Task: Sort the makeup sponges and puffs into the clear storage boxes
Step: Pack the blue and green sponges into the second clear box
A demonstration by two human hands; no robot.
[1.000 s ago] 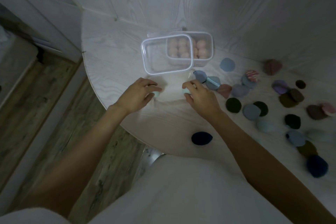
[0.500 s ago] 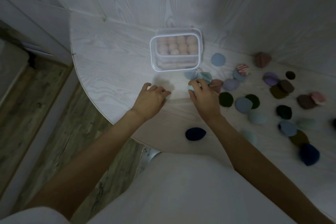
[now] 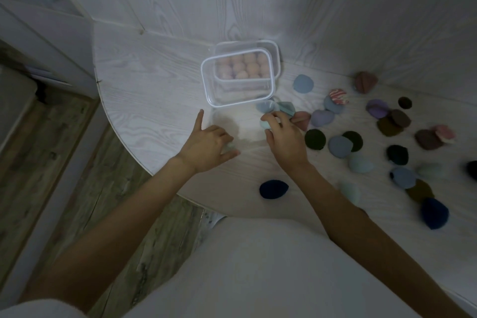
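1. Up near the table's (image 3: 144,90) back edge, against the wall, stood two clear storage boxes: the rear box (image 3: 275,51) held rows of peach-pink round sponges (image 3: 245,67), and the front box (image 3: 238,82), touching it, looked bare inside.
2. Just in front of the front box, the right hand (image 3: 285,141) pinched a pale mint sponge (image 3: 264,125) between thumb and curled fingers, close to a small cluster of blue-green puffs (image 3: 273,107) at the box's near right corner.
3. Beside it, the left hand (image 3: 206,144) rested on the table near the rounded left edge, index finger stretched toward the front box; a pale, blurred shape showed under its other fingers, and whether they gripped it could not be told.
4. Across the right half of the table lay the loose puffs and sponges, apart or overlapping in pairs: a light blue puff (image 3: 303,84) near the boxes, a lilac one (image 3: 322,117), a dark green one (image 3: 315,139), and a mauve wedge sponge (image 3: 365,81) by the back wall.
5. Near the front edge lay a navy teardrop sponge (image 3: 273,188), well apart from the boxes.
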